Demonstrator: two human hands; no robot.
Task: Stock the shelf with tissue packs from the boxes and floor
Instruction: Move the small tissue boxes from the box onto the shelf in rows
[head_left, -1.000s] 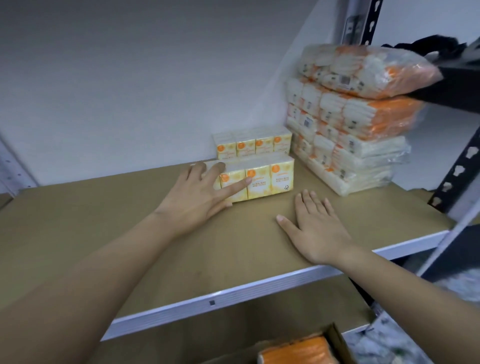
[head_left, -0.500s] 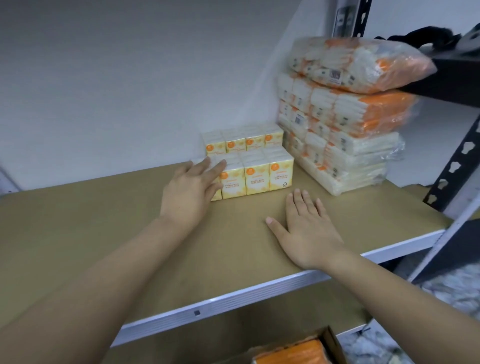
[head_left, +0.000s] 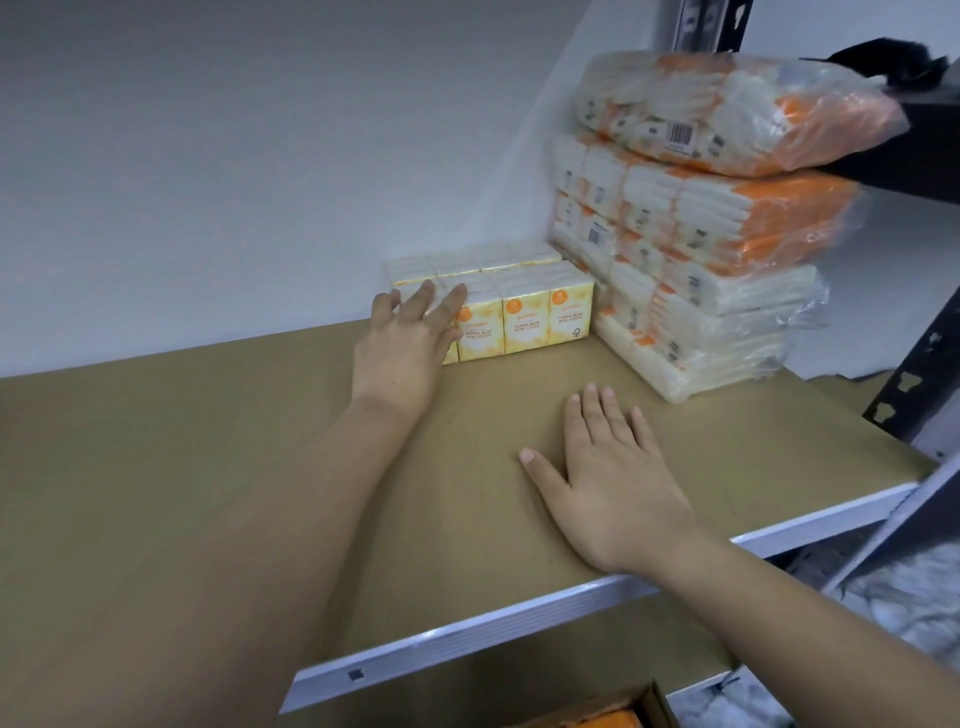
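- Seating the yellow tissue pack (head_left: 524, 317) rearward: left hand (head_left: 402, 353), fingers spread, flat against its front.
- Right hand (head_left: 615, 486) splayed, empty, on shelf (head_left: 234, 467).
- Next, judged: fetching another pack.

The scene is evenly and softly lit from above, a little dim, with a cool grey cast on the back wall (head_left: 234, 156). Shadows are faint: a soft one lies under the left hand (head_left: 402, 348) and a thin one beside the right hand (head_left: 618, 483) on the brown shelf (head_left: 208, 441). The clear wrap of the orange tissue bundles (head_left: 727, 114) catches mild glare. The wide lens bends straight lines, so the shelf's metal front edge (head_left: 519, 629) and the upright post (head_left: 914, 374) slant near the borders. The left fingers look smeared by motion, and the lower right corner is blurred. Print on the yellow tissue packs (head_left: 524, 322) is only partly readable.
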